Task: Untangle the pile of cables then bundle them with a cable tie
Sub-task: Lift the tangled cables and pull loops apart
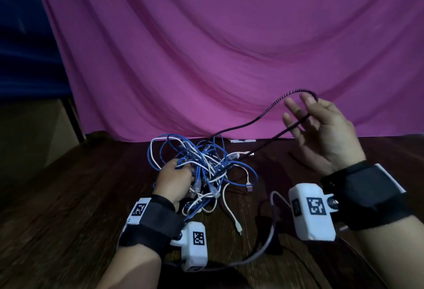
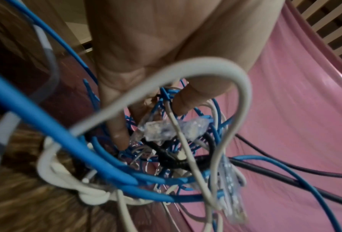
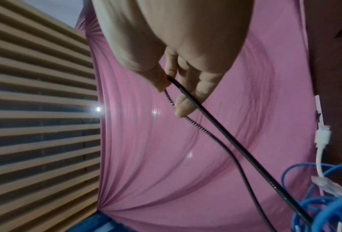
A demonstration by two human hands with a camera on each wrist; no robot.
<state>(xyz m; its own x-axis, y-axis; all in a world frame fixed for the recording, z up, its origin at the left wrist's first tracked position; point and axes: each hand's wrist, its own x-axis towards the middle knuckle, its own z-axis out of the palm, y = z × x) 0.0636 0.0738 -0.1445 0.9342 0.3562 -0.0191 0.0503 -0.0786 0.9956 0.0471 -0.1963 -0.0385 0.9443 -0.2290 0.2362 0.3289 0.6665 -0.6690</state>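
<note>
A tangled pile of blue and white cables [image 1: 204, 164] lies on the dark wooden table [image 1: 68, 197]. My left hand [image 1: 176, 174] is buried in its near left side, fingers curled among the strands. In the left wrist view the left hand [image 2: 152, 122] closes around blue cables [image 2: 98, 158] and clear plugs. My right hand [image 1: 307, 114] is raised to the right of the pile. It pinches a loop of black braided cable [image 1: 252, 123] between thumb and forefinger, the other fingers spread. Both strands run from the right hand [image 3: 172, 94] as the black cable [image 3: 225, 138] down into the pile.
A pink cloth [image 1: 229, 47] hangs behind the table. A white cable end with a plug [image 1: 238, 226] trails toward me. A thin dark strip [image 1: 298, 159] lies on the table right of the pile, and a white slip [image 1: 243, 140] sits at the back edge.
</note>
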